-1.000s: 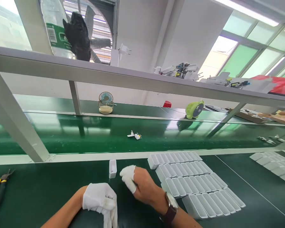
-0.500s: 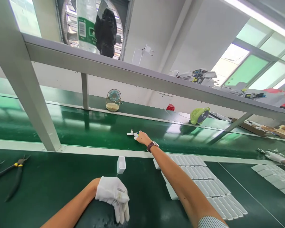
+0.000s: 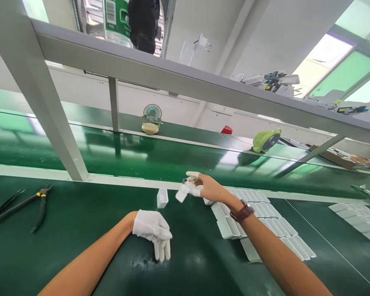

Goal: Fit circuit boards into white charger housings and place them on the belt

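My right hand (image 3: 200,187), with white covers on some fingertips, is over the metal strip at the belt's near edge. Between its thumb and fingers is a small white plug part (image 3: 181,193), with a bit of darker, coloured material beside it. Just left of that, a white rectangular housing (image 3: 162,198) with an open end stands on the green work surface. In a white glove, my left hand (image 3: 154,232) rests on the surface below the housing, fingers stretched out and nothing visible in them.
Rows of white housings (image 3: 262,209) lie under and beyond my right forearm. Pliers (image 3: 41,201) lie at the left. Behind the strip runs a green belt (image 3: 166,164), under a shelf beam (image 3: 172,78) with a slanted post (image 3: 54,107). A fan (image 3: 151,119) and a green fan (image 3: 265,141) stand behind.
My right hand has come back from the belt toward me, bringing the white plug part with it. The left hand keeps its pose on the surface. The camera view has tilted downward.
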Demonstrator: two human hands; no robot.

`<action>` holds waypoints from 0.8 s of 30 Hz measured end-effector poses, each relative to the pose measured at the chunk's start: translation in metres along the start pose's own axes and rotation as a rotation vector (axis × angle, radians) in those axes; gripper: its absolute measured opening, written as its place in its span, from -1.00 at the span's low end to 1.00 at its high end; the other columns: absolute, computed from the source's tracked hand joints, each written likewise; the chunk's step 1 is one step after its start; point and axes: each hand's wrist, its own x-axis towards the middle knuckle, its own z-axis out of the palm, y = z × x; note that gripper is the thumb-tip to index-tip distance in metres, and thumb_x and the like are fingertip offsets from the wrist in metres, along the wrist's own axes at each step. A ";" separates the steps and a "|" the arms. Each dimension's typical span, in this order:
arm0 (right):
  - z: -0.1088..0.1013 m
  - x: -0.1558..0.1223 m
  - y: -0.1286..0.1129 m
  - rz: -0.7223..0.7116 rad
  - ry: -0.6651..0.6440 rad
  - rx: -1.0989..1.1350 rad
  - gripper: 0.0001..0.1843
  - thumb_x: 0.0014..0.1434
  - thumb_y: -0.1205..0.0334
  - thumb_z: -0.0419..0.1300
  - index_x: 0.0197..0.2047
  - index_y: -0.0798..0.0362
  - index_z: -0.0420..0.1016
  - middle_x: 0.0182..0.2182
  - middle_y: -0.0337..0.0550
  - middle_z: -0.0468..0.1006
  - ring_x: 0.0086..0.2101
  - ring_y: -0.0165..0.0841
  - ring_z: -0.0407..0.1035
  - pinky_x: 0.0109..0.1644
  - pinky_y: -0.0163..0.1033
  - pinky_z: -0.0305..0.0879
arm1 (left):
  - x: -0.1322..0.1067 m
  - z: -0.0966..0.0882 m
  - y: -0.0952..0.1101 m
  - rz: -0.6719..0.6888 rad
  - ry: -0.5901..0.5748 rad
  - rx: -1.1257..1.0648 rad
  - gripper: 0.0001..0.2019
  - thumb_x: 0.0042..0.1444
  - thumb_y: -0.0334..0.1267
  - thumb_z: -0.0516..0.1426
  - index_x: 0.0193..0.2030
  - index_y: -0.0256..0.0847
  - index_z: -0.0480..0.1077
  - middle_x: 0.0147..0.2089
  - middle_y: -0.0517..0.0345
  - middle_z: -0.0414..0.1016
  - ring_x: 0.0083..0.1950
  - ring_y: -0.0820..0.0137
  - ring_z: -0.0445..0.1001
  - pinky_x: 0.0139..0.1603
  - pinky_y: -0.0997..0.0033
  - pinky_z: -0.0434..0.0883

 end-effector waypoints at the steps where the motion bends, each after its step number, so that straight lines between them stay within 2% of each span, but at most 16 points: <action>1: 0.006 -0.023 -0.001 -0.057 -0.056 0.018 -0.31 0.08 0.35 0.30 0.29 0.03 0.32 0.02 -0.12 0.60 -0.09 -0.30 0.52 0.07 -0.22 0.43 | -0.001 0.000 0.001 -0.012 0.003 0.018 -0.63 0.12 -0.05 0.28 -0.48 -0.38 0.47 -0.26 -0.17 0.64 -0.35 0.27 0.62 -0.31 0.26 0.56; 3: 0.021 -0.060 -0.002 -0.256 -0.202 -0.033 -0.29 0.04 0.38 0.26 0.29 0.00 0.33 0.01 -0.13 0.60 -0.07 -0.27 0.51 0.08 -0.18 0.43 | -0.003 0.000 0.002 -0.034 0.007 0.067 -0.60 0.14 -0.04 0.26 -0.49 -0.39 0.47 -0.27 -0.19 0.63 -0.39 0.30 0.60 -0.35 0.30 0.55; 5: 0.036 -0.081 0.000 -0.392 -0.269 -0.078 -0.33 0.08 0.44 0.16 0.28 -0.02 0.35 0.00 -0.13 0.59 -0.03 -0.27 0.49 0.08 -0.18 0.43 | -0.005 0.000 0.001 -0.036 0.023 0.116 -0.58 0.14 -0.01 0.25 -0.49 -0.40 0.46 -0.28 -0.21 0.63 -0.42 0.32 0.58 -0.38 0.33 0.52; 7: 0.047 -0.091 0.004 -0.452 -0.210 -0.094 -0.37 0.16 0.49 0.04 0.28 -0.03 0.35 0.11 -0.10 0.53 0.11 -0.26 0.41 0.20 -0.13 0.36 | -0.007 0.002 0.001 -0.026 0.064 0.163 -0.57 0.14 0.02 0.24 -0.49 -0.38 0.46 -0.29 -0.21 0.63 -0.44 0.34 0.57 -0.42 0.37 0.49; 9: 0.052 -0.097 0.009 -0.424 -0.073 -0.101 -0.42 0.25 0.46 -0.03 0.31 0.00 0.31 0.23 -0.05 0.42 0.24 -0.23 0.28 0.31 -0.03 0.25 | -0.012 0.006 0.001 -0.009 0.110 0.224 -0.56 0.14 0.06 0.23 -0.48 -0.36 0.46 -0.30 -0.19 0.64 -0.45 0.34 0.56 -0.43 0.38 0.47; 12: 0.062 -0.107 0.013 -0.309 0.083 -0.126 -0.49 0.33 0.16 0.10 0.31 0.10 0.30 0.23 0.11 0.40 0.23 -0.07 0.30 0.28 0.08 0.28 | -0.021 0.008 0.006 0.040 0.218 0.386 -0.52 0.14 0.13 0.19 -0.50 -0.31 0.48 -0.43 -0.09 0.60 -0.49 0.36 0.50 -0.43 0.36 0.44; 13: 0.067 -0.112 0.013 -0.289 0.107 -0.133 -0.42 0.28 0.05 0.19 0.29 0.12 0.31 0.19 0.15 0.44 0.19 -0.01 0.34 0.25 0.10 0.32 | -0.024 0.006 0.010 0.089 0.337 0.439 -0.50 0.12 0.16 0.19 -0.55 -0.28 0.45 -0.53 -0.03 0.54 -0.53 0.38 0.46 -0.44 0.36 0.42; 15: 0.083 -0.121 0.011 -0.278 0.126 -0.141 -0.33 0.13 -0.06 0.34 0.21 0.12 0.38 0.08 0.16 0.52 0.11 0.05 0.40 0.16 0.12 0.37 | -0.026 0.000 0.017 0.221 0.698 0.508 -0.45 0.09 0.25 0.15 -0.60 -0.23 0.37 -0.63 0.09 0.42 -0.58 0.41 0.38 -0.44 0.34 0.40; 17: 0.100 -0.128 0.011 -0.262 0.148 -0.142 -0.38 0.09 -0.01 0.39 0.14 0.10 0.42 -0.04 0.10 0.57 0.02 0.05 0.45 0.08 0.12 0.41 | -0.024 -0.008 0.023 0.340 1.083 0.531 -0.49 0.06 0.26 0.15 -0.47 -0.23 0.40 -0.52 0.11 0.47 -0.48 0.38 0.43 -0.34 0.29 0.45; 18: 0.108 -0.129 0.012 -0.249 0.170 -0.139 -0.42 0.11 0.04 0.37 0.14 0.11 0.42 -0.09 0.09 0.57 -0.01 0.04 0.45 0.06 0.13 0.42 | -0.021 -0.011 0.025 0.366 1.219 0.547 -0.52 0.03 0.22 0.20 -0.32 -0.24 0.45 -0.38 0.07 0.53 -0.36 0.34 0.50 -0.23 0.26 0.48; 19: 0.115 -0.129 0.013 -0.241 0.192 -0.126 -0.44 0.15 0.10 0.34 0.16 0.12 0.40 -0.11 0.08 0.57 -0.03 0.03 0.45 0.05 0.14 0.42 | -0.016 -0.014 0.026 0.360 1.296 0.582 -0.50 -0.03 0.15 0.27 -0.14 -0.25 0.46 -0.21 0.01 0.57 -0.19 0.27 0.54 -0.10 0.22 0.48; 21: 0.123 -0.127 0.018 -0.237 0.231 -0.059 -0.44 0.20 0.20 0.27 0.24 0.14 0.32 -0.07 0.10 0.54 -0.01 0.00 0.44 0.07 0.14 0.42 | -0.004 -0.014 0.025 0.287 1.355 0.694 -0.20 -0.20 0.00 0.40 0.19 -0.23 0.33 0.09 -0.08 0.50 0.11 0.16 0.49 0.12 0.14 0.42; 22: 0.125 -0.126 0.021 -0.243 0.236 -0.007 -0.42 0.22 0.24 0.25 0.28 0.13 0.27 -0.04 0.09 0.53 0.00 -0.04 0.44 0.08 0.11 0.42 | 0.002 -0.013 0.023 0.231 1.363 0.761 -0.06 -0.27 -0.05 0.43 0.30 -0.21 0.24 0.18 -0.10 0.45 0.19 0.11 0.44 0.20 0.11 0.39; 24: 0.125 -0.126 0.028 -0.264 0.228 0.087 -0.39 0.22 0.30 0.21 0.32 0.06 0.21 0.02 0.04 0.50 0.01 -0.12 0.45 0.10 0.05 0.45 | 0.012 -0.010 0.019 0.118 1.361 0.878 0.06 -0.28 -0.07 0.44 0.39 -0.14 0.13 0.26 -0.10 0.39 0.23 0.06 0.41 0.26 0.04 0.35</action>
